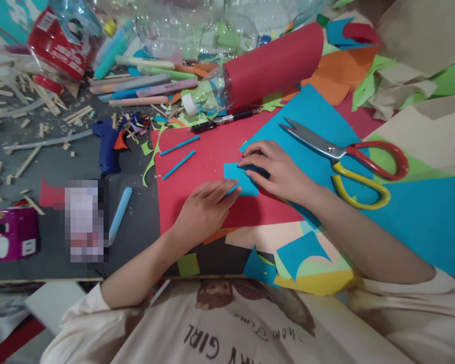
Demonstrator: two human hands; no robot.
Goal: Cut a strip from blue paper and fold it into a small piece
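Observation:
A small blue piece of paper (251, 189) lies on a red sheet (191, 194) under my fingers. My left hand (208, 205) grips its lower left part, the fingers close together and reaching over it. At the upper edge, my right hand (271, 169) is bent over the paper, with fingertips and thumb on it; what is under the fingertips is hidden. Two thin blue paper rolls (179, 165) rest on the red sheet to the left. Large scissors (331, 149) with a red and a yellow handle lie to the right on a big blue sheet (307, 116).
Behind the sheets lie a black pen (225, 120), a plastic bottle wrapped in red paper (276, 65) and several markers (147, 86). On the left are a blue glue gun (108, 144), wood sticks, a light-blue marker (120, 215) and a purple box (15, 233). Blue offcuts (303, 253) lie near the front edge.

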